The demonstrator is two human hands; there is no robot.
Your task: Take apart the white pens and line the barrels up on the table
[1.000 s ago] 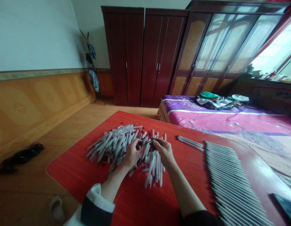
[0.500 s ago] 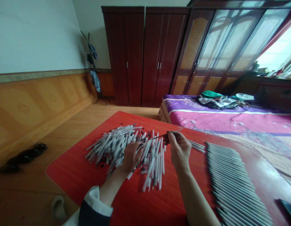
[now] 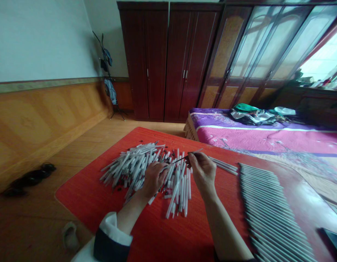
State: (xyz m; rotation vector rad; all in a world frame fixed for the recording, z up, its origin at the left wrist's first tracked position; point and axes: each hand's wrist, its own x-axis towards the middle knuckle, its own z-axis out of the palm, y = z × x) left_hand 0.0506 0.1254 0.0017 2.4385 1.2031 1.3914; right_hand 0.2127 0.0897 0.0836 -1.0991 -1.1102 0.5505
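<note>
A loose heap of white pen barrels [image 3: 135,165] with small black parts lies on the red table [image 3: 157,233]. My left hand [image 3: 154,179] rests on the heap, fingers curled round one white barrel. Just to the right, my right hand [image 3: 202,171] is raised slightly above the table, pinching a thin dark refill [image 3: 182,158] that points left toward the left hand. A neat row of finished pens [image 3: 269,207] lies side by side to the right, and a few more pens [image 3: 224,165] lie beyond the right hand.
A dark phone [image 3: 333,240] lies at the table's right edge. A bed with a pink and purple cover [image 3: 266,136] stands behind the table, dark wooden wardrobes [image 3: 171,62] behind it. Dark shoes [image 3: 29,178] and a slipper [image 3: 70,234] lie on the wooden floor at left.
A second ago both hands met over the heap. The right hand drew the refill away to the right, then came back a little toward the left hand, which stayed on the heap.
</note>
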